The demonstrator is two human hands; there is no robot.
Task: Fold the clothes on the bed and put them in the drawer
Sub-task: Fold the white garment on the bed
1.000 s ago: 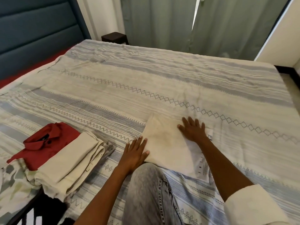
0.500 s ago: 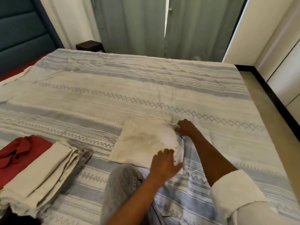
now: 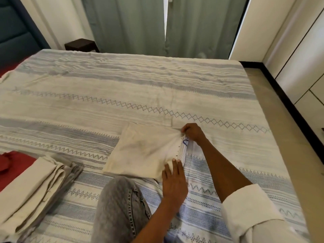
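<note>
A cream garment point(image 3: 145, 151), folded into a flat square, lies on the striped bedspread point(image 3: 122, 95) just beyond my knee. My right hand point(image 3: 192, 132) pinches its far right corner, and the cloth bunches there. My left hand point(image 3: 174, 181) lies flat with straight fingers on the near right edge, where a lined hem with blue print shows. To the left sits a stack of folded beige clothes point(image 3: 33, 192), with a red shirt point(image 3: 12, 165) behind it at the frame's edge.
My grey-jeaned knee point(image 3: 121, 207) rests on the bed at bottom centre. A dark stool point(image 3: 80, 44) stands beyond the bed by green curtains point(image 3: 140, 23). White cabinet fronts point(image 3: 305, 67) line the right wall across a strip of floor.
My left hand crossed from the garment's left edge to its near right edge. My right hand went from lying flat on the cloth to pinching its far right corner. The view swung rightward.
</note>
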